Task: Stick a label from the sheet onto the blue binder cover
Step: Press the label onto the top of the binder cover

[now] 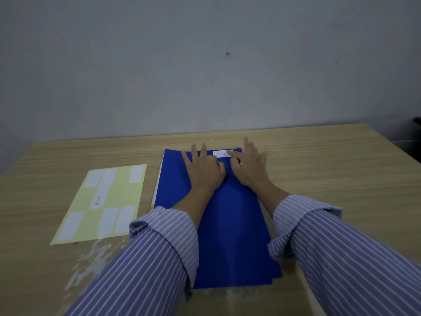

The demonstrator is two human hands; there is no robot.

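Observation:
The blue binder (pixel 230 224) lies flat on the wooden table, long side running away from me. A white label (pixel 220 153) with handwriting sits on the cover near its far edge. My left hand (pixel 204 169) rests palm down on the cover, fingers spread, just left of the label. My right hand (pixel 249 166) also lies flat on the cover, and one of its fingertips touches the label's right end. The pale yellow label sheet (pixel 107 201) lies to the left of the binder, with several white labels on it.
The wooden table (pixel 330 169) ends at a grey wall behind the binder. A glossy patch shines on the tabletop at the near left (pixel 91 258). Striped shirt sleeves cover both forearms. A dark object shows at the far right edge (pixel 418 120).

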